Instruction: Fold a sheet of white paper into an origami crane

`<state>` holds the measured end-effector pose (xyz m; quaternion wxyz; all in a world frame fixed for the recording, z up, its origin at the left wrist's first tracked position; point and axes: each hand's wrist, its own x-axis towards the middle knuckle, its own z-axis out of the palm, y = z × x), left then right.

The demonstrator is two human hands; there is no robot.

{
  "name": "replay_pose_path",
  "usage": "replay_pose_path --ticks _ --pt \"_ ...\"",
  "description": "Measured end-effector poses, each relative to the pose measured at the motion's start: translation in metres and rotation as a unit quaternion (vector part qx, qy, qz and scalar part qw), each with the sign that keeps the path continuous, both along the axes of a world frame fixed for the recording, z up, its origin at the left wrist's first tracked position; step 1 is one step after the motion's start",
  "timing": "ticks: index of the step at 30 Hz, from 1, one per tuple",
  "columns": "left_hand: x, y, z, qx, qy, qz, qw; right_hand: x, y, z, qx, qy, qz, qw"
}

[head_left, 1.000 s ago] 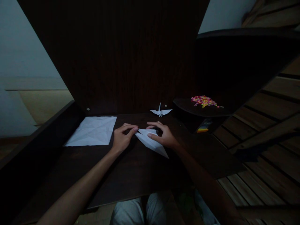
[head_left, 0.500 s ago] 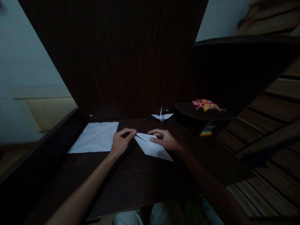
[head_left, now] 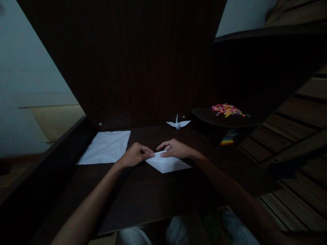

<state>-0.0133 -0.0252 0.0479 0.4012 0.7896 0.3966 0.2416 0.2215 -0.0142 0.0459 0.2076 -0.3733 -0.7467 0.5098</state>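
Note:
Between my hands is a folded piece of white paper [head_left: 168, 165], a long diamond shape held just over the dark desk [head_left: 143, 197]. My left hand [head_left: 135, 154] pinches its upper left edge, thumb on top. My right hand [head_left: 176, 149] grips the top edge nearer the middle, its thumb pressed on the paper and its fingers curled behind. The far side of the paper is hidden by my fingers. Left of my left hand lies a flat, creased white sheet [head_left: 106, 146]. A finished paper crane [head_left: 178, 124] stands behind my hands near the back panel.
A corner shelf [head_left: 201, 115] at the right holds a heap of small colourful pieces [head_left: 227, 110]. Under it is a small item with a rainbow-coloured edge [head_left: 227, 141]. A raised dark board [head_left: 43, 149] borders the desk's left side. Wooden slats [head_left: 301, 143] are at the far right.
My left hand has moved from the paper's left tip along its upper edge, closer to my right hand. The paper has turned slightly, and the dark slit in it no longer shows.

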Motion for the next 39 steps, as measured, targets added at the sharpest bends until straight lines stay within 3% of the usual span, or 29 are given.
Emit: replay_pose_path --ticks 5,9,19,23,28,32,39 --pt "-0.008 0.011 -0.007 -0.042 -0.009 0.037 0.998 0.011 0.01 -0.002 -0.039 -0.035 0.014 0.999" --pt "-0.014 0.017 -0.011 -0.093 -0.012 0.057 0.994 0.019 0.017 -0.01 -0.056 -0.029 -0.02 0.998" --pt "-0.002 0.006 -0.012 -0.265 -0.05 -0.01 0.963 0.012 0.013 -0.013 -0.058 0.017 -0.025 0.998" --pt "0.003 0.002 -0.012 -0.284 -0.067 -0.023 0.956 0.012 0.011 -0.013 -0.054 0.031 -0.032 0.998" --pt "0.001 0.005 -0.015 -0.264 -0.136 0.028 0.954 0.02 0.01 -0.013 0.007 0.14 -0.126 0.982" --pt "0.002 0.009 -0.023 -0.296 -0.229 0.083 0.924 0.022 0.009 -0.016 0.03 0.248 -0.15 0.957" --pt "0.014 0.005 -0.028 -0.331 -0.271 0.099 0.899 0.014 -0.002 -0.017 0.036 0.303 -0.065 0.95"
